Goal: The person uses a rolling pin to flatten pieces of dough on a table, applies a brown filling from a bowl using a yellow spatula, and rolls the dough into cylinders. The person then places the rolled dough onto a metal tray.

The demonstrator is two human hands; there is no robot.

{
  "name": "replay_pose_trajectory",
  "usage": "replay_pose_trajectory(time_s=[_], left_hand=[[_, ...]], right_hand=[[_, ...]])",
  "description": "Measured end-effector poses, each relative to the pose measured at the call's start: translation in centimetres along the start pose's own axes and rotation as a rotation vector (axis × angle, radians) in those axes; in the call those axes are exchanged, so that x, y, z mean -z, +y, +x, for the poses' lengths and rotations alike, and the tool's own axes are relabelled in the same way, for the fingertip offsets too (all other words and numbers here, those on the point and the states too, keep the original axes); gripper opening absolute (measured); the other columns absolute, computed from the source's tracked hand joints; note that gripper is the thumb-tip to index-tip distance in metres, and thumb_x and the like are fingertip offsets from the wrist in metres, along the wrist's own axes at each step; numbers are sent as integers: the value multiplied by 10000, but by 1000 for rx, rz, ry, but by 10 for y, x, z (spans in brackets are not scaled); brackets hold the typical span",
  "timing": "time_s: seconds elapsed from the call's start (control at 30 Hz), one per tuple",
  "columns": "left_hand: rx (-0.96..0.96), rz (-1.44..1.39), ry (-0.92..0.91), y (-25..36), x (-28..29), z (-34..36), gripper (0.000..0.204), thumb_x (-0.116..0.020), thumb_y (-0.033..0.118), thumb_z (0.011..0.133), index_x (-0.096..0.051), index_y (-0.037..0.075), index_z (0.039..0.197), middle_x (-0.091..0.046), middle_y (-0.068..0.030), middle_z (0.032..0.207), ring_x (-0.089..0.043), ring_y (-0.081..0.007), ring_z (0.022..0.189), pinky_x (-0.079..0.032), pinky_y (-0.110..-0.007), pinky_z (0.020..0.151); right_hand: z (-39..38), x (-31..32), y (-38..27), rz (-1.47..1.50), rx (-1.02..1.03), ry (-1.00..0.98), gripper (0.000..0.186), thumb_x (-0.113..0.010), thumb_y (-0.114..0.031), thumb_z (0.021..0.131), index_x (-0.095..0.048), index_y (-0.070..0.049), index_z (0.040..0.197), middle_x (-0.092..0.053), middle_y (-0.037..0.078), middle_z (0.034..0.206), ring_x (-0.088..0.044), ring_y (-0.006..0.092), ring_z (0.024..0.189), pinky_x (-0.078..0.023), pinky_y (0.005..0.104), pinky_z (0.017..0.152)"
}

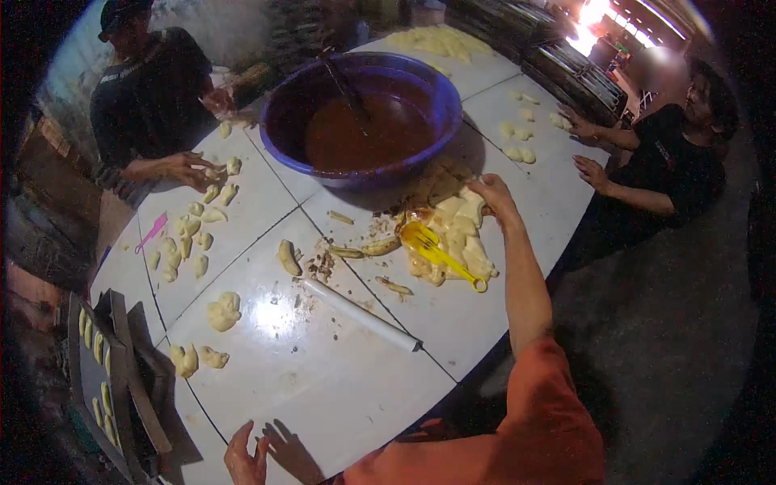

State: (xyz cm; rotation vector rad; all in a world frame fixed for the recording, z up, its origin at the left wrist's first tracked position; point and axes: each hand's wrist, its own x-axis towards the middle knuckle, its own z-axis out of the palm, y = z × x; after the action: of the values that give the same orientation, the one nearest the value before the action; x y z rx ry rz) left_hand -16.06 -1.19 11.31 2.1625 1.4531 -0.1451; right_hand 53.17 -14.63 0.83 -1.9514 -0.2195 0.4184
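Observation:
My right hand (495,196) reaches far across the white tiled table (339,380), fingers on the far edge of a flat sheet of pale yellow dough (462,234). A yellow whisk-like utensil (436,252) lies on that dough. My left hand (245,459) rests open at the near table edge, holding nothing. A white rolling pin (360,314) lies between them, near a shaped dough piece (288,257).
A big purple basin (364,113) of brown filling with a spoon stands at the far middle. Shaped dough pieces (187,242) lie at left beside a pink tool (152,231). A dark tray (101,364) with dough sits at lower left. Two other people work at left (149,97) and right (671,162).

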Motion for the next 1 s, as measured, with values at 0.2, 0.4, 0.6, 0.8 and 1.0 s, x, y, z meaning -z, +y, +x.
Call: replay_pose_trajectory(time_s=[0.2,0.4,0.6,0.8,1.0], left_hand=[[-177,-21,166,21,-8,6,454,-798,47,834,-672,6,1268,-701,-228,1220,-674,-370,1155,-525,-451,996],[-197,-34,157,13,-15,3,454,-795,45,834,-678,25,1272,-716,-196,1216,-683,-356,1151,-527,-441,995],[-488,-335,121,51,-21,32,515,-824,146,849,-659,33,1324,-674,-209,1310,-651,-359,1222,-517,-425,1028],[-472,-1088,-206,106,-37,66,698,-807,184,896,-492,46,1504,-494,-151,1530,-597,-252,1252,-521,-376,1012],[-197,-994,-30,5,-33,81,360,-763,165,931,-701,-5,1242,-732,-54,1007,-693,-123,897,-552,-273,783]], right_hand=[[43,29,2,-241,270,72,317,-788,-266,784,-767,-41,1007,-747,102,915,-693,210,860,-537,369,803],[5,85,-81,47,438,203,286,-714,-233,896,-736,-36,1103,-726,54,1002,-681,170,919,-540,310,804],[-115,48,-172,-47,606,-213,317,-725,-183,909,-701,-35,1189,-716,51,1073,-661,144,964,-547,293,826],[-289,-114,-136,-38,403,-1191,435,-750,-117,893,-655,-24,1307,-699,66,1093,-652,125,980,-530,279,867],[-358,-228,-114,-235,414,-1260,466,-692,-219,898,-640,35,1286,-688,195,1079,-670,264,985,-544,351,891]])
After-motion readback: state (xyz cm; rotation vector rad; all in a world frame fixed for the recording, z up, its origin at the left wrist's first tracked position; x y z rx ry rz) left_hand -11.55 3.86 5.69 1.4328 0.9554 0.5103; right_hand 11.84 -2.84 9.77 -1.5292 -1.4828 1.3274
